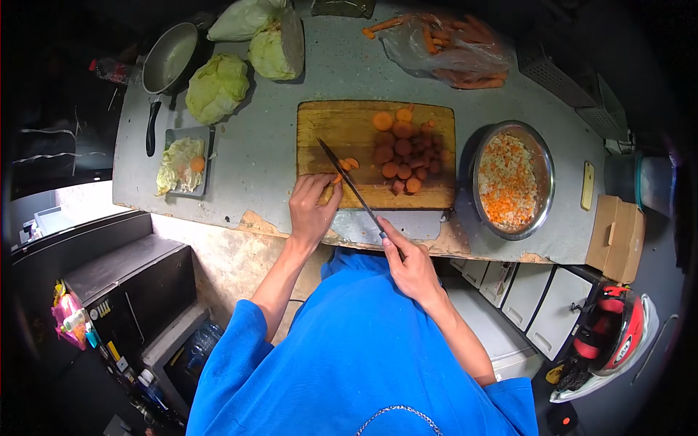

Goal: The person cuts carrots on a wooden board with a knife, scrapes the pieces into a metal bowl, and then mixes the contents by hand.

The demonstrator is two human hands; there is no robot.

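My right hand (411,263) is closed around the handle of a long kitchen knife (356,190). Its blade points up and left across the wooden cutting board (320,125). Beside the blade, my left hand (313,207) pinches a piece of carrot (337,178) with its fingertips at the board's front left. Two or so carrot slices (350,163) lie just past the blade. A pile of carrot rounds and chunks (407,149) covers the board's right half. Right of the board, a metal bowl (550,190) holds finely chopped orange and pale vegetables.
At the back left are cabbages (217,89), a frying pan (169,59) and a grey tray (201,190) with leaf scraps. A plastic bag of carrots (451,51) lies at the back. On the right are a yellow phone-like object (587,186) and a cardboard box (616,240).
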